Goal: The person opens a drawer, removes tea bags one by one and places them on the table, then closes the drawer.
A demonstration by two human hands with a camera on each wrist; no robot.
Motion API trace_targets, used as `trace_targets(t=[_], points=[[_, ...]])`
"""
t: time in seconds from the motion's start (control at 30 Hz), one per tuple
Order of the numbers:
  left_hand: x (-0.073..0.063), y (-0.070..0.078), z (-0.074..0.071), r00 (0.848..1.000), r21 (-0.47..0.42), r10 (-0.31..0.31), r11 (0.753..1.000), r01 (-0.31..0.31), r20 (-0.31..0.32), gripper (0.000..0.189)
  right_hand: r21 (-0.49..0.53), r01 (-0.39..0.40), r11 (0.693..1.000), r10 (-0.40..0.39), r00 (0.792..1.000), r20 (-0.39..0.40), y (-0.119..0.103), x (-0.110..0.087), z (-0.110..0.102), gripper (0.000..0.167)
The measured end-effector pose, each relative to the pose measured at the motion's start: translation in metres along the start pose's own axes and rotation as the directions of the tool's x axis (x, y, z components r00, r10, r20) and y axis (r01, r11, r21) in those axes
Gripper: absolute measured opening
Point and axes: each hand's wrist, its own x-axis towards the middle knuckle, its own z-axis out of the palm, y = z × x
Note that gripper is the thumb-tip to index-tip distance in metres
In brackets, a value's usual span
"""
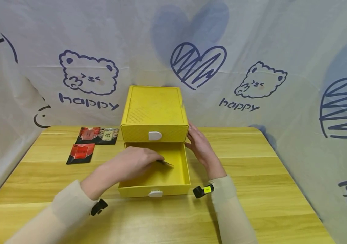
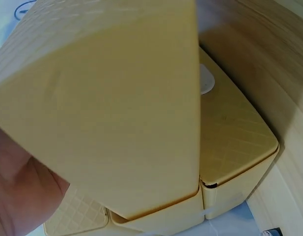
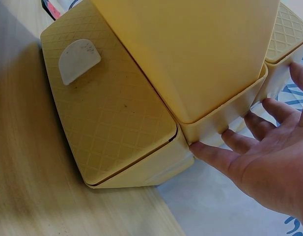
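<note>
A yellow drawer cabinet [image 1: 155, 105] stands at the back of the table, its middle drawer [image 1: 177, 174] pulled out. Over that drawer, my left hand [image 1: 132, 162] pinches a thin dark flat piece [image 1: 165, 163], seen nearly edge-on; its kind is unclear. The left wrist view shows part of this hand [image 2: 23, 184] behind the drawer's side, and the fingertips and held piece are hidden. My right hand [image 1: 202, 145] rests along the cabinet's right side. In the right wrist view, its spread fingers [image 3: 215, 158] touch the side wall, holding nothing.
Three small packets lie left of the cabinet: a red and black one [image 1: 88, 135], one with a pale label [image 1: 108, 135] and another red one [image 1: 81, 153] in front. The closed bottom drawer [image 3: 117, 108] has a white handle [image 3: 80, 60]. A printed cloth [image 1: 143, 40] hangs behind.
</note>
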Motion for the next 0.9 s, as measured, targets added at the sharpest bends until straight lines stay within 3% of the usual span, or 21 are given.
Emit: trace_targets(t=[0.37,0.5,0.63,0.77,0.9], points=[[-0.015,0.0,-0.01,0.992,-0.019,-0.008,1.0,0.006,-0.128,0.037,-0.011,-0.012,1.0,0.012,1.0,-0.015,0.001,0.001,0.0,0.058],[-0.022,0.001,-0.015,0.98,-0.015,0.003,1.0,-0.007,-0.199,0.04,-0.012,-0.008,1.0,0.008,1.0,-0.01,0.001,0.001,0.0,0.058],[-0.029,0.002,-0.019,0.948,0.022,0.051,0.999,-0.046,-0.314,0.043,-0.011,-0.005,1.0,0.005,1.0,-0.01,0.001,0.001,0.0,0.058],[-0.037,0.003,-0.023,0.901,0.054,0.08,0.997,-0.063,-0.426,0.05,-0.014,-0.002,1.0,0.002,1.0,-0.01,0.0,0.001,0.001,0.058],[-0.042,0.005,-0.029,0.85,0.079,0.071,0.996,-0.035,-0.521,0.056,-0.016,0.001,1.0,-0.001,1.0,-0.004,0.0,0.0,0.001,0.058]])
